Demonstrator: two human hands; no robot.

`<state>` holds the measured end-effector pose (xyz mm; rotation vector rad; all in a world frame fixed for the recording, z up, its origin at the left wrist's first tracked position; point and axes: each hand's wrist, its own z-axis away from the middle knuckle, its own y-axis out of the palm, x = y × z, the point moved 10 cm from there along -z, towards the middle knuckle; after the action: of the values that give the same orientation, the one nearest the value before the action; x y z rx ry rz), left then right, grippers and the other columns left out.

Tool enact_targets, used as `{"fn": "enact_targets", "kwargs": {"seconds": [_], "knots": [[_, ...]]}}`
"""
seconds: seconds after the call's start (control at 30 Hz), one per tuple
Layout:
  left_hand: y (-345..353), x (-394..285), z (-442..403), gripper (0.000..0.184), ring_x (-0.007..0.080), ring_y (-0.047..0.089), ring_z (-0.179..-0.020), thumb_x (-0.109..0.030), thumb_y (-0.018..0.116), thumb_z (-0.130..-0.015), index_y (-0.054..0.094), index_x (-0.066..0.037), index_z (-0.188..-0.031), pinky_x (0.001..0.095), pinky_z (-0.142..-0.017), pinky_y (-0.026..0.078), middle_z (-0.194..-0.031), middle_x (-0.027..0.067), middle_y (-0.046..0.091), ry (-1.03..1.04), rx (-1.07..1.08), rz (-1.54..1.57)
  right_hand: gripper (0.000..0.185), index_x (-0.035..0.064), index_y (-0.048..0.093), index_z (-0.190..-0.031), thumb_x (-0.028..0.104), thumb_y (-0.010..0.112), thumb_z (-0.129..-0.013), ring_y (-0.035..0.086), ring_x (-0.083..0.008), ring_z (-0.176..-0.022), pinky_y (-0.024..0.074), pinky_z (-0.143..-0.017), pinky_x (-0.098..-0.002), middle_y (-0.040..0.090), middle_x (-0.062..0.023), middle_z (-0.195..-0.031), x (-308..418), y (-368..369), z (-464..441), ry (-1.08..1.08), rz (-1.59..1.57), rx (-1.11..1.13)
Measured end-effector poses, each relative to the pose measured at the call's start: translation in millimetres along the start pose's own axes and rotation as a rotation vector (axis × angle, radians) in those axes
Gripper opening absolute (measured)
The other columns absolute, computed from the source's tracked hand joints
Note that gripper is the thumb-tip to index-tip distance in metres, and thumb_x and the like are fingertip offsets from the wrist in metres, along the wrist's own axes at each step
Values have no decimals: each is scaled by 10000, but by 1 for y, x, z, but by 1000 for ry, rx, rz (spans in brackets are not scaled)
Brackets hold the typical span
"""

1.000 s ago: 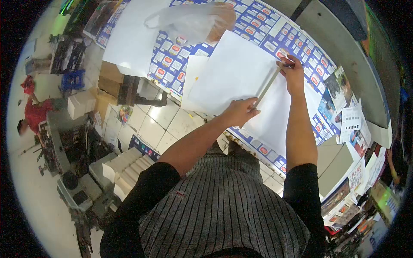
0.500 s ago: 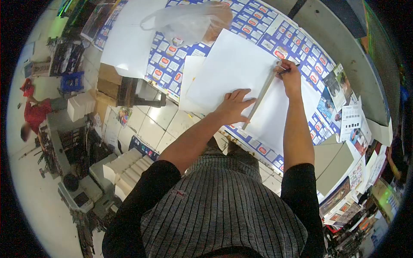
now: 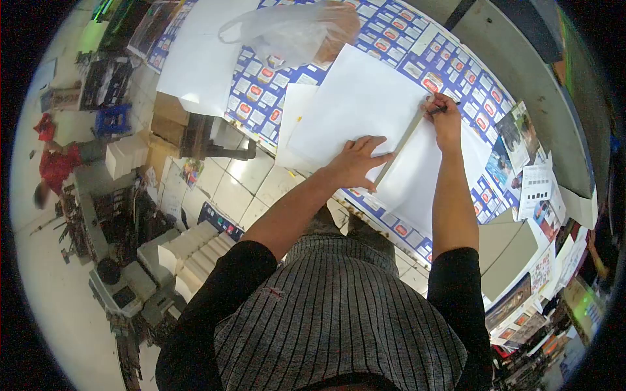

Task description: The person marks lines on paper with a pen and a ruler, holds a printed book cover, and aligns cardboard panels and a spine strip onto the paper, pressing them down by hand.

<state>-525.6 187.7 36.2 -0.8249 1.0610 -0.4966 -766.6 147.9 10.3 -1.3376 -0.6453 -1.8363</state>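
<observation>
A thin ruler (image 3: 402,144) lies slantwise across large white paper sheets (image 3: 352,98). My left hand (image 3: 358,161) rests on the paper with its fingers spread, its thumb and fingertips at the ruler's near end. At the far end, my right hand (image 3: 445,117) is closed around a dark pen (image 3: 450,107), its fingertips close to the ruler. Whether the pen's tip touches the paper is too small to tell. Under the sheets lies a blue printed covering (image 3: 479,111) with small white and red labels.
A translucent plastic bag (image 3: 287,36) lies on the far side, beside another white sheet (image 3: 199,58). Photos and printed papers (image 3: 536,186) are at the right edge. A person in red (image 3: 59,168) is at the far left, near a grey machine (image 3: 124,290).
My left hand has slid back toward the ruler's near end and its fingers have spread. My right hand has shifted slightly downward at the far end, with the pen now more visible.
</observation>
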Motion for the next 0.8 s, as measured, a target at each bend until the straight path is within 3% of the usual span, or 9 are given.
{"fn": "enact_targets", "kwargs": {"seconds": [0.33, 0.8], "knots": [[4, 1, 1, 1007, 385, 233, -1420, -458, 873, -584, 444, -247, -1471, 558, -1100, 270, -1567, 152, 234, -1, 5, -13, 338, 2, 525, -1258, -28, 548, -922, 689, -187, -953, 549, -760, -280, 658, -90, -1121, -2, 2, 1, 4, -33, 28], [4, 0, 1, 981, 360, 216, -1422, -441, 880, -582, 464, -227, -1444, 516, -1093, 268, -1554, 148, 251, 4, -29, -37, 315, 21, 538, -1230, 34, 625, -927, 695, -188, -930, 550, -750, -275, 662, -80, -1099, -4, -1, 0, -17, -22, 30]]}}
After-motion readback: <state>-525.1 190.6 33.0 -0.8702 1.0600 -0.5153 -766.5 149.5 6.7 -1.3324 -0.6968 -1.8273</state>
